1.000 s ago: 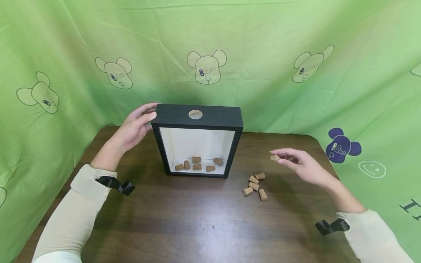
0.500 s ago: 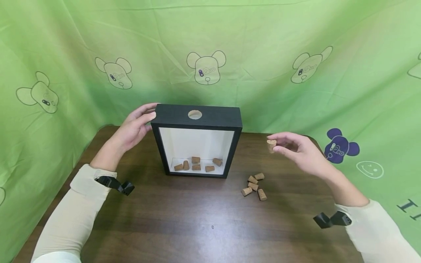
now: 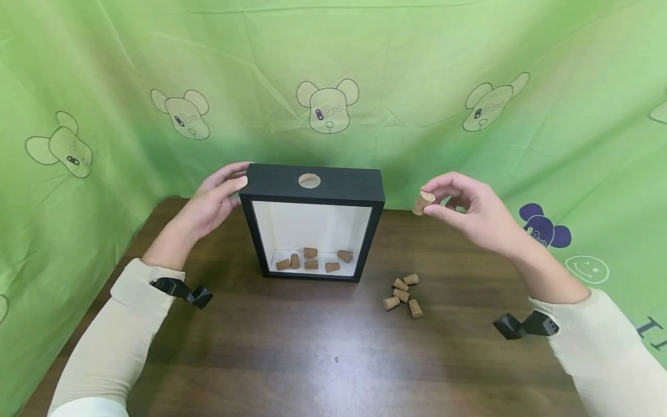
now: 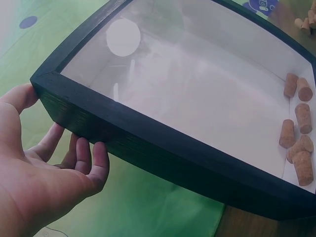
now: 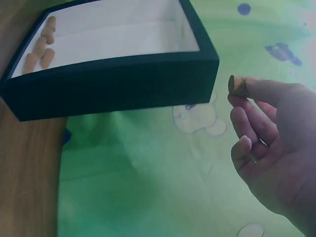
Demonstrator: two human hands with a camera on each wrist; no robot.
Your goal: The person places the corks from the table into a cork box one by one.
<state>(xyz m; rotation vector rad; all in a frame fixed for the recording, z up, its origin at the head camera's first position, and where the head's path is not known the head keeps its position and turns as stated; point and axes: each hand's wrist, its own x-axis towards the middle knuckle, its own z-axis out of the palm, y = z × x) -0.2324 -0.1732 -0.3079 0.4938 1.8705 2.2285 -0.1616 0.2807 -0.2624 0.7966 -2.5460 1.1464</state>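
A black shadow box (image 3: pixel 312 184) with a clear front and a round hole (image 3: pixel 310 181) in its top stands upright on the table. Several corks (image 3: pixel 311 264) lie on its white floor. At its upper left corner, my left hand (image 3: pixel 211 202) grips the frame, thumb on the near side and fingers toward the back, as the left wrist view shows. A single cork (image 3: pixel 424 202) is pinched between thumb and fingertips of my right hand (image 3: pixel 471 211), raised to the right of the box. In the right wrist view this cork (image 5: pixel 238 85) is apart from the box.
A loose group of several corks (image 3: pixel 401 294) lies on the brown wooden table (image 3: pixel 292 347), right of the box and below my right hand. Green printed cloth (image 3: pixel 406 116) hangs close behind the table and along both sides.
My right hand has lifted its cork higher and slightly left, and the cork's tilt has changed. The left hand, the box and the loose corks stay where they were.
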